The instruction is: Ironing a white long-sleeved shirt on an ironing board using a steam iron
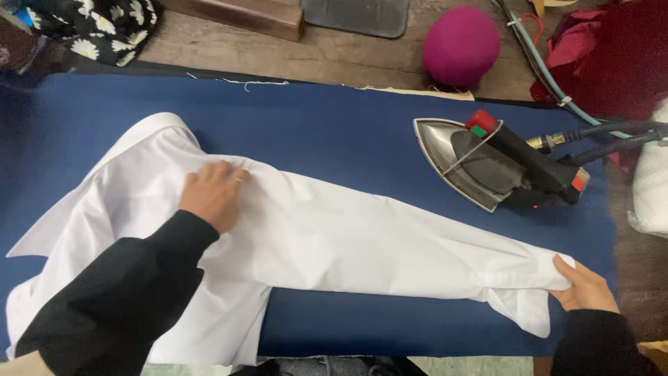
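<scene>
A white cotton shirt (pixel 306 237) lies on the blue padded counter (pixel 334 125), its sleeve stretched rightwards. The left hand (pixel 212 195) presses flat near the shoulder; the right hand (pixel 584 285) pinches the cuff. Light, limp, crease-prone cloth: best held at seams and cuff. A black-handled steel iron (pixel 497 167) rests nearby.
</scene>
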